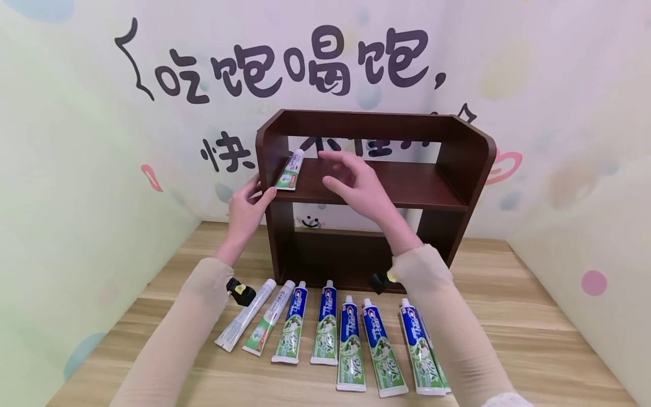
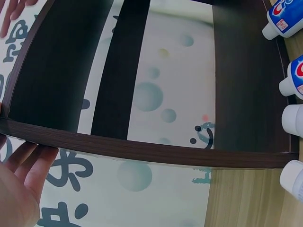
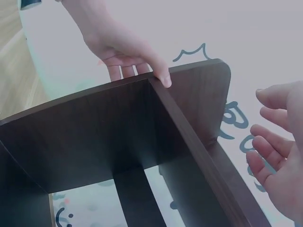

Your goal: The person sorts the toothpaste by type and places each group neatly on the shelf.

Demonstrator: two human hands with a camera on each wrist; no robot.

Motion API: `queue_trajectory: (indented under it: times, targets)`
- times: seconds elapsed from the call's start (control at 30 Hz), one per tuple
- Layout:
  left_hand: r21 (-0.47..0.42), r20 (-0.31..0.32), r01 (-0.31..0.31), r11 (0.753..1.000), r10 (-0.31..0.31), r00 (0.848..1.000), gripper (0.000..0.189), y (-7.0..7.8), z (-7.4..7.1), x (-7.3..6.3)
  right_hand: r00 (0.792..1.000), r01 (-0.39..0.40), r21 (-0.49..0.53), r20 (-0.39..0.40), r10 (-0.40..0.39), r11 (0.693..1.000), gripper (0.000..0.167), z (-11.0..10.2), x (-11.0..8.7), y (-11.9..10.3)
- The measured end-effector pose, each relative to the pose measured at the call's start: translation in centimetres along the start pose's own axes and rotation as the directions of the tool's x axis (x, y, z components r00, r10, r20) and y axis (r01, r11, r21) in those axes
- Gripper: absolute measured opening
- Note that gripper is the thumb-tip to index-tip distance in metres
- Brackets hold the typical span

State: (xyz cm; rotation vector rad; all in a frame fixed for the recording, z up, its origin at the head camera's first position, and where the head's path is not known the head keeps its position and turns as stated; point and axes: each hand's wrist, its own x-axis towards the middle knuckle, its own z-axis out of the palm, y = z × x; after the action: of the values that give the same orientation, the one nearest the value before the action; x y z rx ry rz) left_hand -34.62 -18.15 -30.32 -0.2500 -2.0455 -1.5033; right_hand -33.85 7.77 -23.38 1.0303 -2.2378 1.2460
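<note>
Wood-grain surface (image 1: 529, 316): row of toothpaste tubes (image 1: 324, 333). Beyond, brown rack (image 1: 470, 164); left grip (image 1: 247, 212) clasps its left side. Right grip (image 1: 358, 183), loosely spread, is near upper shelf (image 1: 412, 183); single tube (image 1: 290, 172) lies at shelf's left end. Lettered wall (image 1: 305, 25) behind.

I saw smooth dark wood in the shelf (image 1: 402, 178) near the bench's (image 1: 529, 322) back edge, glossy printed plastic on the tubes (image 1: 351, 345) before it, woodgrain benchtop, and soft matt cloth sleeves (image 1: 170, 333).
</note>
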Motion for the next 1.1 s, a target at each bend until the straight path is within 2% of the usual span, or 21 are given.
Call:
queue_trajectory:
  times: [0.17,0.33,0.73,1.1]
  targets:
    - [0.000,-0.006,-0.007,1.000,0.007,1.000,0.054,0.1,-0.3,0.0,0.999,0.027,0.004,-0.029,-0.027,1.000,0.047,-1.4,-2.3,-0.2]
    - [0.000,-0.003,0.000,1.000,0.000,1.000,0.055,0.0,-0.4,0.1,0.998,0.014,-0.001,-0.059,-0.014,1.000,0.048,-2.8,-5.0,0.0]
    - [0.013,0.000,0.001,1.000,-0.001,1.000,0.055,-0.1,-0.4,0.0,0.995,-0.023,-0.123,-0.102,0.010,0.992,0.049,-4.9,-10.9,2.3]
    - [0.020,0.006,-0.011,1.000,0.011,1.000,0.055,-0.1,-0.2,0.1,0.991,-0.083,-0.146,-0.115,0.066,0.986,0.048,-6.3,-16.0,4.2]
